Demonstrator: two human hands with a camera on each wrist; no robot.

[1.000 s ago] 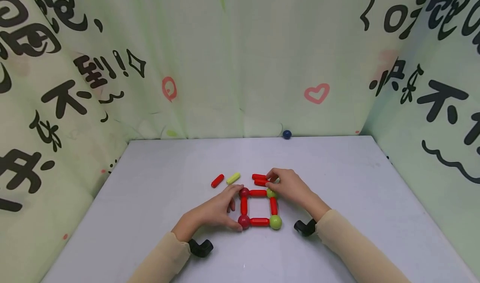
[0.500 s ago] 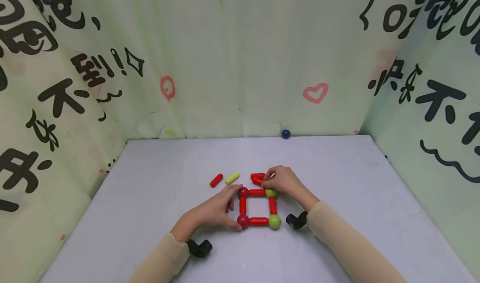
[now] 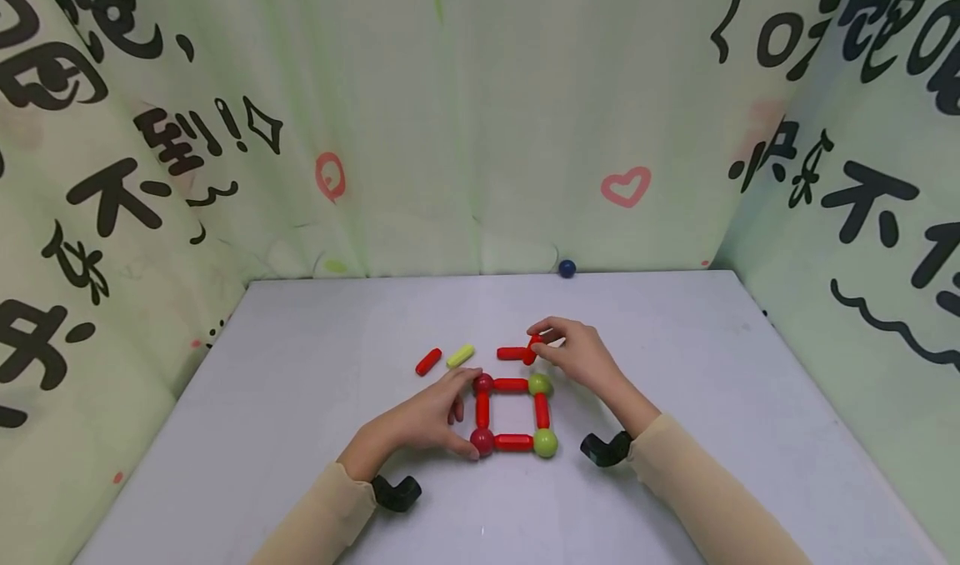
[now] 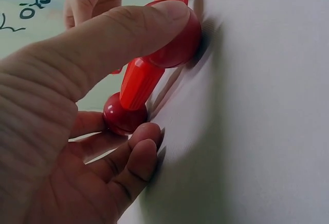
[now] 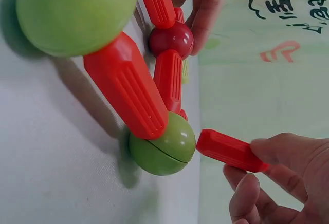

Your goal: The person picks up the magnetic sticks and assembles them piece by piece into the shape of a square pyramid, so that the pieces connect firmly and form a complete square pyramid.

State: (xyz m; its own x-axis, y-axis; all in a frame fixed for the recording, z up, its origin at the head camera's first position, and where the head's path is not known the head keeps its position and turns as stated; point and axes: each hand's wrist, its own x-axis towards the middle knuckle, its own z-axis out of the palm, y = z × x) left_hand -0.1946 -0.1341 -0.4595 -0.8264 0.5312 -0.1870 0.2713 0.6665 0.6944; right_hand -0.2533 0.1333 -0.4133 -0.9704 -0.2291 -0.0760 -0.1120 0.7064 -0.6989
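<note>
A square of four red rods, such as the near rod [image 3: 513,442], joins two dark red balls on the left and two green balls [image 3: 545,442] on the right. My left hand [image 3: 423,415] grips its left side, thumb on the near red ball [image 4: 180,39] and a finger at the far one [image 4: 125,115]. Just beyond the far green ball [image 5: 163,144], my right hand [image 3: 581,357] pinches a red rod [image 5: 226,149] by one end, tilted up. In the head view, another red rod [image 3: 512,353] lies beside it.
A loose red rod [image 3: 428,362] and a yellow-green rod [image 3: 461,356] lie beyond my left hand. At the back edge of the white table [image 3: 337,323] sits a dark blue ball [image 3: 567,268]. Curtains with black writing surround the table's back and sides.
My right hand has lifted one of the two red rods by the far green ball and turned it from lying flat to steeply tilted. The left hand keeps its place on the square.
</note>
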